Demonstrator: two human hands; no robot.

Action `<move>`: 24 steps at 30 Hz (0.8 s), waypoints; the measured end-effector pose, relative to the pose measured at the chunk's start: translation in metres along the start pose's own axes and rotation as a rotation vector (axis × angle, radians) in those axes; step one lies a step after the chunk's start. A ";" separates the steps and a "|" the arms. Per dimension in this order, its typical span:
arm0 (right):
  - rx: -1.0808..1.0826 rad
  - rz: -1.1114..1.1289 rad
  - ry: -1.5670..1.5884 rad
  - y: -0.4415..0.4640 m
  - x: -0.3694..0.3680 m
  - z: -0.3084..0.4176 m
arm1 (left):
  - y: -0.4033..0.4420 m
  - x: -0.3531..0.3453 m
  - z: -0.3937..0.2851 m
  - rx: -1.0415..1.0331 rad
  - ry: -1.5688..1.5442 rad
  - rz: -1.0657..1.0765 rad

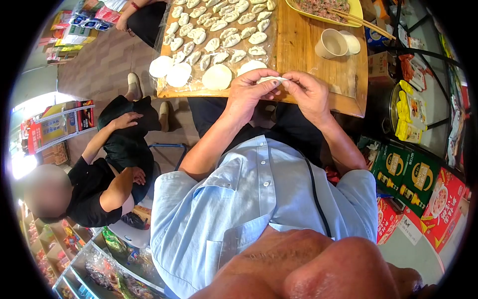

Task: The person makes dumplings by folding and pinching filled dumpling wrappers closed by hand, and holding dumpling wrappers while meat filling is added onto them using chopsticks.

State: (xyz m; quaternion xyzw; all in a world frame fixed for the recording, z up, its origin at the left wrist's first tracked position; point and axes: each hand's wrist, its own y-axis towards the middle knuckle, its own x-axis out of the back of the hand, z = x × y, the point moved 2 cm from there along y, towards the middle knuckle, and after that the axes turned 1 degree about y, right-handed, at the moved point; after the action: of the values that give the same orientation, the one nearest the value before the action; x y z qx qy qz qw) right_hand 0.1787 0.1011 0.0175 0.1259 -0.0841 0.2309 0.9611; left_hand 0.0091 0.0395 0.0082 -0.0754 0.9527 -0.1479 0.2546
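Note:
Over the near edge of the wooden table [323, 74], my left hand [251, 92] and my right hand [308, 94] meet around a pale dumpling [271, 79]. Both hands pinch its edge between thumb and fingers, and much of it is hidden behind them. Round flat dumpling wrappers lie near my left hand, one [217, 77] just left of it and another [251, 67] behind it. Rows of folded dumplings [230, 40] cover the plastic-covered left part of the table.
A yellow dish [354, 10] of minced filling with chopsticks [366, 24] across it stands at the back right. Nearer is a paper cup [331, 44]. A person in black [94, 189] sits at left. Boxes [406, 172] and yellow packets [409, 114] stand at right.

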 end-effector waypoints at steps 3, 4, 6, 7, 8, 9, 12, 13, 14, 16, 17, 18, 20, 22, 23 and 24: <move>0.085 -0.017 -0.065 0.000 -0.001 0.001 | -0.002 -0.001 -0.002 -0.002 0.044 -0.023; 0.091 -0.022 -0.081 0.001 -0.001 0.003 | -0.001 -0.001 -0.002 -0.007 0.051 -0.027; 0.097 -0.026 -0.098 0.002 -0.001 0.008 | -0.001 -0.001 -0.002 -0.014 0.057 -0.033; 0.142 -0.027 -0.151 0.003 0.000 0.011 | -0.001 0.000 -0.001 -0.011 0.063 -0.044; 0.187 -0.029 -0.204 0.004 0.000 0.014 | 0.000 0.001 -0.001 -0.008 0.069 -0.055; 0.187 -0.027 -0.204 0.005 0.000 0.015 | 0.000 0.001 -0.001 -0.008 0.068 -0.056; 0.266 -0.010 -0.285 0.005 -0.003 0.016 | 0.000 0.001 0.000 -0.006 0.051 -0.073; 0.318 -0.001 -0.324 0.004 -0.004 0.013 | 0.000 0.002 0.000 -0.008 0.060 -0.069; 0.370 0.009 -0.363 0.003 -0.005 0.012 | 0.000 0.002 -0.001 -0.010 0.070 -0.064; 0.394 0.018 -0.377 0.004 -0.005 0.015 | -0.001 0.002 0.000 -0.016 0.085 -0.069; 0.419 0.025 -0.392 0.005 -0.006 0.017 | -0.001 0.002 0.000 -0.021 0.101 -0.071; 0.419 0.026 -0.392 0.006 -0.005 0.018 | 0.000 0.003 0.000 -0.022 0.101 -0.072; 0.434 -0.014 -0.386 0.007 -0.005 0.019 | 0.000 0.003 0.001 -0.028 0.107 -0.046; 0.414 -0.012 -0.380 0.009 -0.006 0.017 | -0.001 0.003 -0.002 -0.027 0.121 -0.033; 0.394 -0.012 -0.375 0.009 -0.006 0.017 | -0.002 0.003 -0.003 -0.026 0.135 -0.018; 0.394 -0.011 -0.375 0.009 -0.006 0.018 | -0.002 0.004 -0.003 -0.026 0.134 -0.019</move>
State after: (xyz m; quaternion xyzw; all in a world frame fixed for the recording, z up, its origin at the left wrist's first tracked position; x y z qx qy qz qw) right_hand 0.1672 0.1012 0.0351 0.3516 -0.2135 0.2102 0.8869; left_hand 0.0037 0.0373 0.0096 -0.0775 0.9687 -0.1426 0.1877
